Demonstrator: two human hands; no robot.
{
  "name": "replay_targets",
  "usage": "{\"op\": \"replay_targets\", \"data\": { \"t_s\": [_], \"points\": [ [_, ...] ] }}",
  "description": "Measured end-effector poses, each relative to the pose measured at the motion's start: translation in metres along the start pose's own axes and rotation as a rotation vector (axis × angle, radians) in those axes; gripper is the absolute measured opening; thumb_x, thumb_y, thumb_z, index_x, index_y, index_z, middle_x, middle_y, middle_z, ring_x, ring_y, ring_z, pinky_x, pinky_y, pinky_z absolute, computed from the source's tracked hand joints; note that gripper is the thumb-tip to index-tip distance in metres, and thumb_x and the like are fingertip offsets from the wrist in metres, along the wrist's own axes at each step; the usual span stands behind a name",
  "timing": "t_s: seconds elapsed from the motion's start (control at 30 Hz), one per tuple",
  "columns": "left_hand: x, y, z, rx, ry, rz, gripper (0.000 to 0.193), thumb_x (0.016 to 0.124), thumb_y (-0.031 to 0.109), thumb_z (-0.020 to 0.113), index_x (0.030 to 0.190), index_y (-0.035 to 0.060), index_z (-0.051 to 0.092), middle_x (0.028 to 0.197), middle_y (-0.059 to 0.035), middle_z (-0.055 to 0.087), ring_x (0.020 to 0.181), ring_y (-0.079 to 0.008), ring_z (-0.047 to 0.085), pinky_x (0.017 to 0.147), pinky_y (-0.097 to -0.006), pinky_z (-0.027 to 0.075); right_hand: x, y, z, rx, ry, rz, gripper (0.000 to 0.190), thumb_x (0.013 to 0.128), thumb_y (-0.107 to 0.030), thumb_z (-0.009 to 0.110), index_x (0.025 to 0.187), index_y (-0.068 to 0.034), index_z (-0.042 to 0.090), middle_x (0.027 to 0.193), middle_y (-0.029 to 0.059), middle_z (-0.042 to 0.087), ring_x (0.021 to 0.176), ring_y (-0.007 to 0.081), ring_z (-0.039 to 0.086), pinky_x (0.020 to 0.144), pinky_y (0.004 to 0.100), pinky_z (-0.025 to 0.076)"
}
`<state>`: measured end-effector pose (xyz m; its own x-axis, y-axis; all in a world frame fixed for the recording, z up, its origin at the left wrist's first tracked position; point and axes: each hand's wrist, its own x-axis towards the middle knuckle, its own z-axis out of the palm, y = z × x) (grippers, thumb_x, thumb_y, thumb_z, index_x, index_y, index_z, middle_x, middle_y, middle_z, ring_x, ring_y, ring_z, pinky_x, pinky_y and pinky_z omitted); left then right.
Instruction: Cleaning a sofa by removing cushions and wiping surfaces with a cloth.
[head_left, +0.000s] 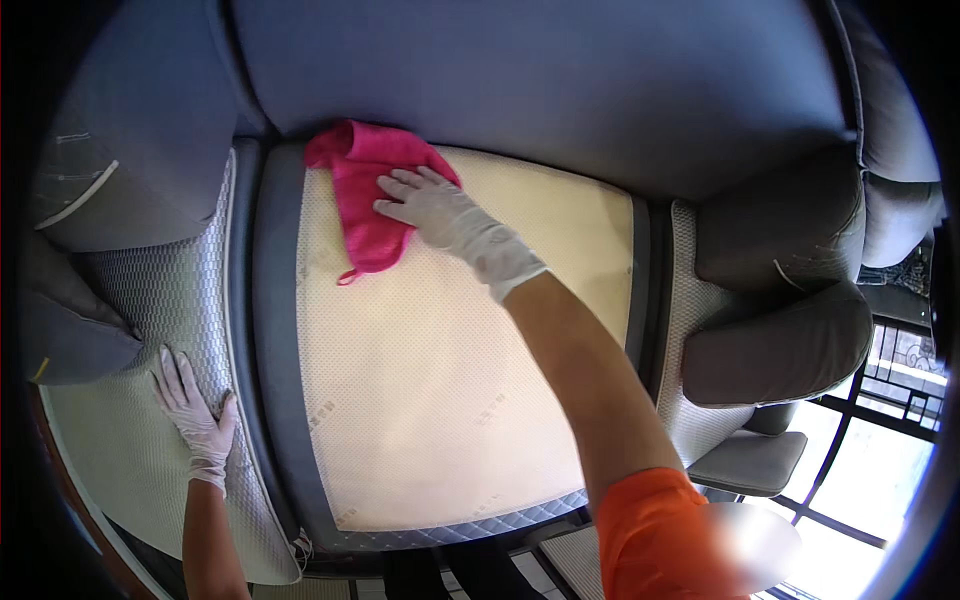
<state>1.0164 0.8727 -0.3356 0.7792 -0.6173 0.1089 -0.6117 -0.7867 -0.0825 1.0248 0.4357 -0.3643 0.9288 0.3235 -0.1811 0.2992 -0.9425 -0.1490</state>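
My right hand (439, 210), in a whitish translucent glove, lies flat on a bright pink cloth (367, 199). The cloth is spread and partly folded at the back left of a cream mat (450, 360) that covers a grey sofa seat; a small loop sticks out at its lower end. At the left, my gloved left hand (191, 412) rests palm down with the fingers spread on a light textured cover (247, 517) over the neighbouring seat section. Nothing shows in that hand.
Behind the seat rises a dark grey sofa backrest (540, 82). Grey cushions stand at the left (142, 187) and the right (780, 345). A dark gap runs between the seat and the left section. Bright windows with dark bars (847, 450) are at the lower right.
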Motion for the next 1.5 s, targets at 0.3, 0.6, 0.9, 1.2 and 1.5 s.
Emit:
{"op": "replay_targets", "data": {
  "t_s": [0.3, 0.6, 0.9, 1.2, 1.5],
  "points": [
    [0.014, 0.012, -0.027, 0.19, -0.104, 0.005, 0.074, 0.084, 0.043, 0.043, 0.137, -0.0007, 0.016, 0.142, -0.0211, 0.017, 0.128, -0.0391, 0.022, 0.106, -0.0487, 0.017, -0.287, 0.165, 0.037, 0.132, 0.109, 0.992, 0.056, 0.074, -0.002, 0.045, 0.129, -0.013, 0.042, 0.129, 0.0161, 0.043, 0.119, 0.0331, 0.04, 0.102, 0.039, 0.031],
    [0.013, 0.013, -0.027, 0.271, -0.076, 0.022, 0.072, 0.084, 0.038, 0.044, 0.138, 0.0001, 0.015, 0.142, -0.0197, 0.018, 0.129, -0.0363, 0.023, 0.108, -0.0469, 0.017, -0.35, 0.106, 0.068, 0.235, 0.146, 1.081, 0.054, 0.076, -0.003, 0.044, 0.13, -0.008, 0.039, 0.13, 0.0215, 0.04, 0.117, 0.0364, 0.042, 0.099, 0.0381, 0.035],
    [0.016, 0.026, -0.025, 0.322, -0.142, 0.013, 0.075, 0.084, 0.042, 0.043, 0.138, -0.0016, 0.014, 0.143, -0.0202, 0.017, 0.129, -0.0363, 0.022, 0.108, -0.0472, 0.015, -0.271, 0.158, 0.044, 0.984, 0.938, 1.202, 0.05, 0.081, -0.022, 0.053, 0.128, -0.009, 0.043, 0.119, 0.0175, 0.051, 0.109, 0.023, 0.051, 0.09, 0.034, 0.04],
    [0.018, 0.026, -0.031, 0.444, -0.249, 0.005, 0.075, 0.087, 0.047, 0.034, 0.138, -0.0024, 0.012, 0.143, -0.0207, 0.015, 0.13, -0.0383, 0.019, 0.107, -0.0485, 0.014, -0.274, 0.266, 0.07, 0.532, 0.154, 1.369, 0.062, 0.083, -0.048, 0.04, 0.132, -0.009, 0.038, 0.14, 0.0128, 0.03, 0.131, 0.0309, 0.023, 0.104, 0.035, 0.026],
    [0.016, 0.018, -0.04, 0.37, -0.282, -0.002, 0.075, 0.086, 0.046, 0.035, 0.138, -0.0029, 0.011, 0.143, -0.0209, 0.014, 0.13, -0.0393, 0.019, 0.108, -0.0484, 0.012, -0.25, 0.175, 0.065, 0.239, 0.134, 1.221, 0.076, 0.079, -0.06, 0.042, 0.135, -0.011, 0.031, 0.146, 0.013, 0.015, 0.132, 0.0362, 0.017, 0.101, 0.0594, 0.019]
  ]
}}
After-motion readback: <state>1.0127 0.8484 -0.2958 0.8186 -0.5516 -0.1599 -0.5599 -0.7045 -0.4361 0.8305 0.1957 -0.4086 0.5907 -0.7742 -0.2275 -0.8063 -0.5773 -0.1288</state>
